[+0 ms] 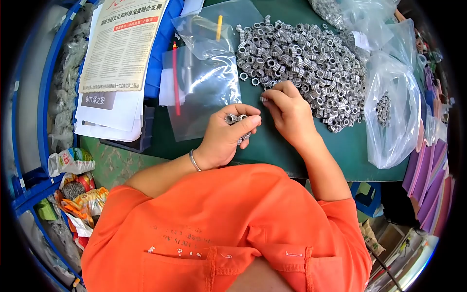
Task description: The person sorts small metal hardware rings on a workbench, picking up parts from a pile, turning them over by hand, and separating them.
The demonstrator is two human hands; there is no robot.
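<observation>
Several small toothed metal rings [230,118] lie in my left hand [224,134], its fingers curled round them and the thumb across the top. My right hand [290,113] pinches one small metal ring [264,99] between thumb and fingers, a short way right of the left hand. Beyond both hands a large heap of the same metal rings [301,63] spreads over the green table [282,163]. A couple of loose rings sit at the heap's left edge, near my right hand.
Clear plastic bags [204,97] lie left of the heap, with a red pen [175,80] and a yellow stick [219,27]. Another plastic bag [391,141] holding some rings is at right. A newspaper [121,53] rests over a blue bin [163,58]; blue shelving [46,92] stands further left.
</observation>
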